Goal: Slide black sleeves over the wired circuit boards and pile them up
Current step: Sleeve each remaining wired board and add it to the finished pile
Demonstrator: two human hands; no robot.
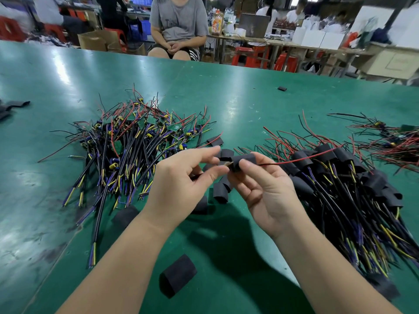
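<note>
"Logging stock, big to small, go."
"Item 1: counter (68, 87), green. Item 2: unsleeved pile (136, 141) of wired boards, L of centre. Item 3: sleeved pile (340, 177), R side. Item 4: loose sleeves (178, 275), near edge & under the hands."
"Hands?"
"Item 5: left hand (181, 177), thumb + forefinger pinched at L mouth of the sleeve in work (243, 160), prob. on the board end; can't see the board itself. Item 6: right hand (265, 191), thumb + fingertips pinching that sleeve, held above counter btwn the piles. Item 7: red/black leads (294, 158) exit its R end."
"Tip?"
"Looks mid-slide. Keep mouth round, feed board straight, no snagged leads; then onto sleeved pile."
</note>
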